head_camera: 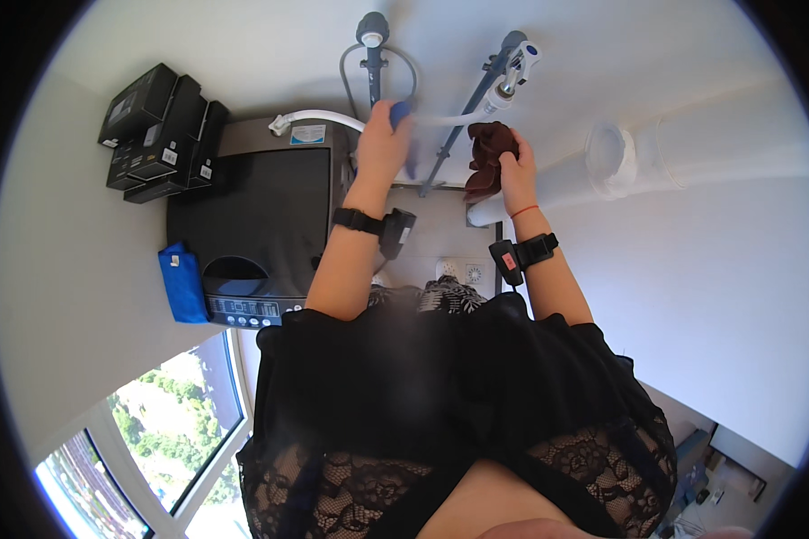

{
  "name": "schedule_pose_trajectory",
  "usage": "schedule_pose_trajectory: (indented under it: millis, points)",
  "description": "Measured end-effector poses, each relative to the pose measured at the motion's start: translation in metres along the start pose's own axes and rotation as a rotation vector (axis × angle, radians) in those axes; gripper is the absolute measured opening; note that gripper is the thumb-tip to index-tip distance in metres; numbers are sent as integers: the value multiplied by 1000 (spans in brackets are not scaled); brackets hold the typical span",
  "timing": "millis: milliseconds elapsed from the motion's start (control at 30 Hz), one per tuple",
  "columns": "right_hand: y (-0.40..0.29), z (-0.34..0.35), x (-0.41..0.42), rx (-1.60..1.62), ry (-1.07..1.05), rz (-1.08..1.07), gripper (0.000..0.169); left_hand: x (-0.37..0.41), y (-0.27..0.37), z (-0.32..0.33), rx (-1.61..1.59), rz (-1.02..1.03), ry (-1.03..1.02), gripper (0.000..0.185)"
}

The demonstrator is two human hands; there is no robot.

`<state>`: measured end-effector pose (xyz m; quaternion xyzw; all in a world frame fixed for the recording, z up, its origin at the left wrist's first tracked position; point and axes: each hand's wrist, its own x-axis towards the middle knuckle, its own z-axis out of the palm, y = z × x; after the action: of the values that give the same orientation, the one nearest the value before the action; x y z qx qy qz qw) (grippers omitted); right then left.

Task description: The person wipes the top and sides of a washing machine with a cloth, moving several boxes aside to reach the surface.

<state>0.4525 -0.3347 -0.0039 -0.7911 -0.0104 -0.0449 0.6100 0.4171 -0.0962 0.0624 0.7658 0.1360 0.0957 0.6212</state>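
My right hand (522,168) grips a crumpled dark brown cloth (491,149) near the wall, just under the white tap (522,59). Higher up and to the left, my left hand (382,143) is closed on a blurred blue object (399,116); its kind cannot be told. A white hose (452,121) runs from the tap and passes behind my left hand towards the top of the washing machine (263,209). Black straps with small devices are on both of my wrists.
Several black boxes (152,131) are stacked on the washing machine's back left corner. A folded blue cloth (185,286) lies over its front left corner. Grey pipes (374,74) climb the wall. A large white pipe (566,178) stands at right, and a floor drain (474,273) shows below.
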Motion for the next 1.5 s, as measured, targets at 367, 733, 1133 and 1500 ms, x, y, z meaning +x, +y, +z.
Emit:
schedule_pose_trajectory:
  millis: [367,733,1133,1500]
  points:
    - [-18,11,20,254,-185,-96,46,-1,-55,62,401,393,63,51]
    - [33,88,29,474,-427,80,40,-72,-82,-40,-4,-211,341,26]
    - [76,86,34,350,-466,197,41,-9,-33,-43,-888,-176,57,41]
    - [14,-25,63,232,-62,57,43,9,21,32,-544,-258,-254,31]
